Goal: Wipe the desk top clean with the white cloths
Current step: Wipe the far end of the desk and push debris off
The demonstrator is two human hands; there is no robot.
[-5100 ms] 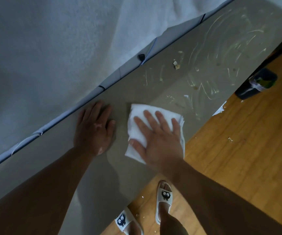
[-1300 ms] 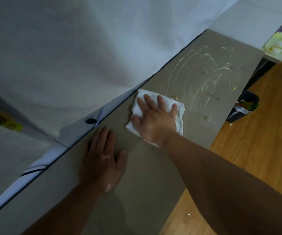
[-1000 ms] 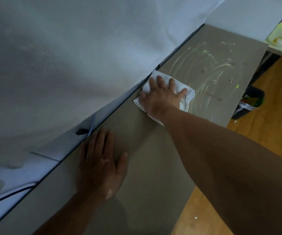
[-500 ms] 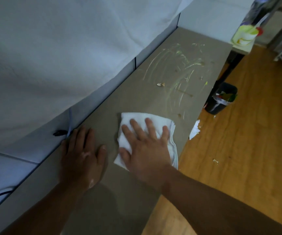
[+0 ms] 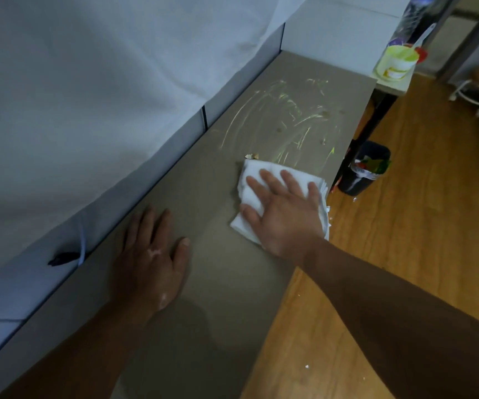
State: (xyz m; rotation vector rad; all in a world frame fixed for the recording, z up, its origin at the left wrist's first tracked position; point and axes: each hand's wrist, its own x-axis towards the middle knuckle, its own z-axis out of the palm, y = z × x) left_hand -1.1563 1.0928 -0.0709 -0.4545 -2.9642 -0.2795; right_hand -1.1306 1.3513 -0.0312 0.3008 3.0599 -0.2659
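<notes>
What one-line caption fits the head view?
Right hand presses a folded white cloth on the desk top beside yellowish smears; left hand rests flat.

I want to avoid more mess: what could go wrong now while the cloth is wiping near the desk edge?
The white cloth under the right hand overhangs the desk top edge; debris may fall on the floor. The crumb may get pushed into the smears and spread them.
</notes>
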